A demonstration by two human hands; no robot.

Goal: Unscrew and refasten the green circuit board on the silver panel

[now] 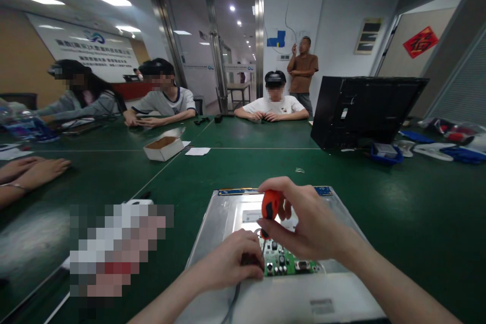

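In front of me a silvery metal panel [207, 230], like the back of a display, lies flat on the table. A green circuit board [281, 258] shows at its middle, partly hidden by my hands. My right hand [309, 220] grips an orange and black screwdriver [271, 205] by its handle, thumb and fingers around it. Its thin shaft points down at the board; the tip cannot be made out. Beside the shaft, my left hand [230, 258] rests on the board's left edge with fingers curled, and what they pinch is hidden. A grey cable [235, 296] runs below it.
A large black monitor [357, 111] stands at the right, with a blue tray [386, 153] beside it. An open white box [164, 147] and papers [198, 151] lie ahead. Other people sit around the green table [402, 207]; a co-worker's hands [36, 172] rest at the left.
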